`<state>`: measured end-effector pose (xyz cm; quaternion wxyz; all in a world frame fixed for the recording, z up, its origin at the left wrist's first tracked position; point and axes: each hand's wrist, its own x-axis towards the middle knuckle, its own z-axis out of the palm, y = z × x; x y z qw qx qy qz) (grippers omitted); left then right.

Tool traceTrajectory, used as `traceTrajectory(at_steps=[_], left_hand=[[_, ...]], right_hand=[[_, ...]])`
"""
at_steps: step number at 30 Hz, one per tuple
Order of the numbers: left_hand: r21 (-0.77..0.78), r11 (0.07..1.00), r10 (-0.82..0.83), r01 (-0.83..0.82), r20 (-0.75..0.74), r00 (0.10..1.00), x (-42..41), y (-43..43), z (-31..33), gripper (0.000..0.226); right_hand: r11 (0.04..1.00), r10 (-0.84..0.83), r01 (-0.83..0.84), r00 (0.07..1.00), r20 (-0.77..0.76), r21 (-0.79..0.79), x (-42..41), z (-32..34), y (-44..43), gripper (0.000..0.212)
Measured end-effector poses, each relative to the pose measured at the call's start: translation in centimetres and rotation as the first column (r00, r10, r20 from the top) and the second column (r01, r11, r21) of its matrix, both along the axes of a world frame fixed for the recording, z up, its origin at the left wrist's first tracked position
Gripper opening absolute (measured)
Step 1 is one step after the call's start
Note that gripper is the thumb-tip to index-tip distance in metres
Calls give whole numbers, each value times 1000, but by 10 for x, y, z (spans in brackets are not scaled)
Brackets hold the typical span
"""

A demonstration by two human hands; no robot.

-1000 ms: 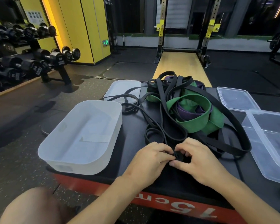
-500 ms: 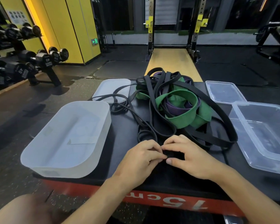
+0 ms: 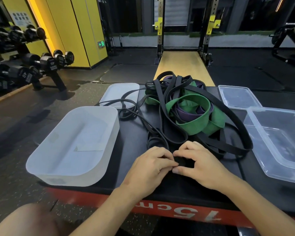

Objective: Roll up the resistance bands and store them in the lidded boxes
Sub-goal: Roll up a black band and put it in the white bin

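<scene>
Left hand [image 3: 150, 166] and right hand [image 3: 202, 166] clamped on band roll [image 3: 183, 162] near front edge of platform [image 3: 177, 188].

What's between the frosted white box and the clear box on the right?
In the head view: a tangled pile of black, green and purple resistance bands, and nearer the person the left hand and right hand pinching a small black roll.

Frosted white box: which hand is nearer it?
Left. The left hand is just beside the frosted white box; the right hand is farther, past the left.
</scene>
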<state>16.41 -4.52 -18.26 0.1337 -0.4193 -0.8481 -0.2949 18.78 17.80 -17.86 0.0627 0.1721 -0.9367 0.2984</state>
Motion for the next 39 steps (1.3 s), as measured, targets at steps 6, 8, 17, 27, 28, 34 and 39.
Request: traceTrajectory(at_steps=[6,8,17,27,28,34,39], left_hand=[[16,999,-43,42,21,999,4,-1,3,16],[12,998,-60,60,25,998,5,-1,4,16],[-6,997,-80,80,5,997,6,-4,5,21],[-14,996,-83,83,-32,996,5,-1,5,19],[-21,996,-87,87,-32,996,5,-1,5,19],[-30,997,-75,76,21,997,4,-1,3,19],[-27,999,23,-25,-91,996,12,1,7,15]], right_hand=[[992,124,-121,990,69,-40,-1,7,11,40],[990,137,-134,987,80,-41,0,8,12,40],[998,63,-63,998,25,-31,7,7,4,40],[995,46,-38,995,-85,95,17,1,4,46],[994,48,-38,995,-92,107,17,1,4,47],[997,39,-34,996,-81,72,22,3,7,46],[998,44,-40,996,-78,54,20,4,4,36]])
